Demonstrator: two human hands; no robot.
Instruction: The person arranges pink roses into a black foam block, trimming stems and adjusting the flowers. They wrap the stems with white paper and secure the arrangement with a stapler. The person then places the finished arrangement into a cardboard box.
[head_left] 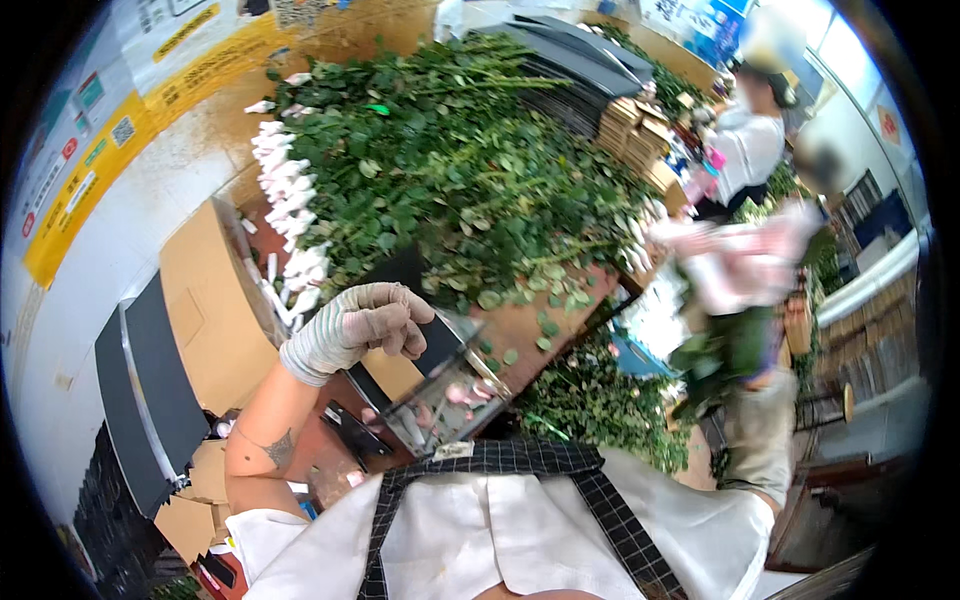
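Observation:
My left hand (370,328), in a pale striped work glove, hovers over the front of the worktable. Its fingers are loosely curled and nothing shows in them. Below it stands a grey metal-edged trough (425,415) with pink petals inside. Out to the right, my right hand (765,382) grips a bunch of roses (740,270) by its stems. The wrapped pink and white heads point up, with dark leaves beneath; motion smears both hand and bunch. A big heap of leafy rose stems (450,170) covers the table, white-sleeved heads (288,200) lined along its left side.
Cardboard (215,290) and black sheets (145,390) lean at the left. Dark boards (570,75) are stacked at the back beside folded brown cartons (632,130). More foliage (590,405) lies below the table's right edge, near a blue container (640,350). Another person (745,140) stands behind, right.

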